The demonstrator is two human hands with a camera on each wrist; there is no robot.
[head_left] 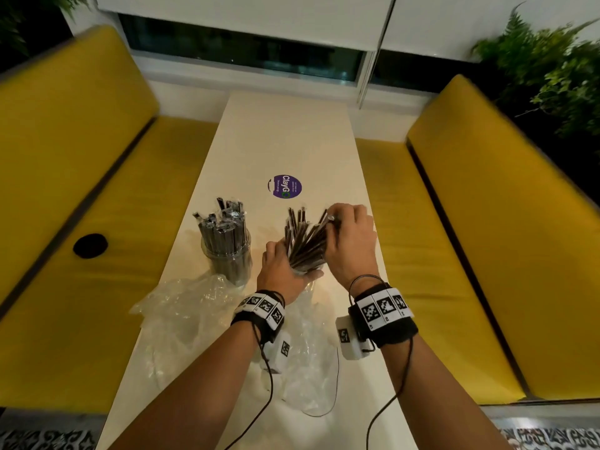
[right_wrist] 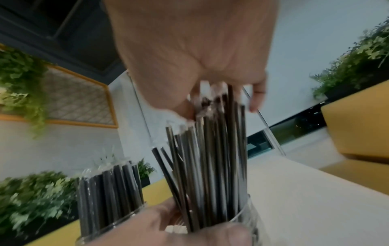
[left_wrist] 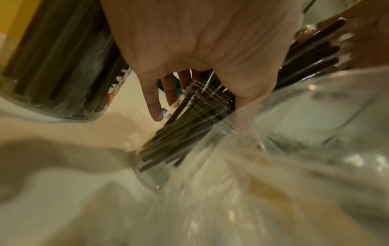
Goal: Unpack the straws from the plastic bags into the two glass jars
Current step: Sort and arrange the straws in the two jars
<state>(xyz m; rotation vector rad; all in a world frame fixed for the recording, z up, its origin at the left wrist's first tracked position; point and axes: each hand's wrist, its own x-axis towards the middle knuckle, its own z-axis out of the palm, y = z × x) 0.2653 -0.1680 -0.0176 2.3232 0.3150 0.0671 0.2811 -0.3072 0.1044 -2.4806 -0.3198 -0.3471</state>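
Left hand (head_left: pixel 281 267) grips tilted glass jar (left_wrist: pixel 160 168); right hand (head_left: pixel 350 235) pinches tops of black straws (head_left: pixel 305 241) leaning rightward, bases already inside.

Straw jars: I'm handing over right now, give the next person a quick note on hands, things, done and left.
Left hand: wrapped round the right jar, steadying it on the table.
Right hand: grip on the tops of the dark straws standing fanned out in that jar.
Left jar: upright on the table, already packed with wrapped straws.
Plastic bags: crumpled on the table near the person; I cannot tell whether any straws remain inside.
Done: both jars hold straws.
Left: probably settle this bundle down, let go, check the bags.
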